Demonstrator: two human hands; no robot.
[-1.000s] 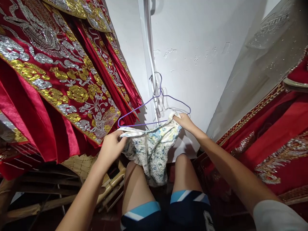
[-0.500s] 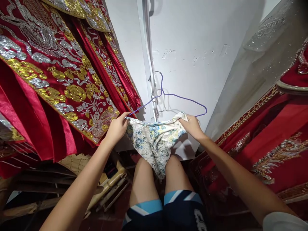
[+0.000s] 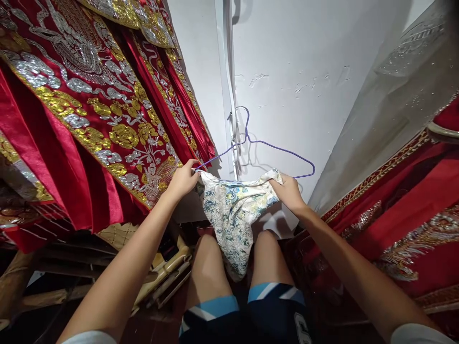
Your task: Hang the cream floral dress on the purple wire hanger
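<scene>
Floral garment (image 3: pixel 232 215) before white wall (image 3: pixel 294 62), red embroidered robes (image 3: pixel 89 110) flanking.

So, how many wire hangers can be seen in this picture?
1. The thin purple wire hanger hangs by its hook on the white wall; the left hand grips one end, the right hand is near the other. More may hide behind the red embroidered garments.

Head camera looks down, close, at 1 wall (image 3: pixel 287 57); edges seemingly warped.

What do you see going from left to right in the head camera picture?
Red embroidered cloth → left hand → flowery cloth → right hand → red fabric.
</scene>
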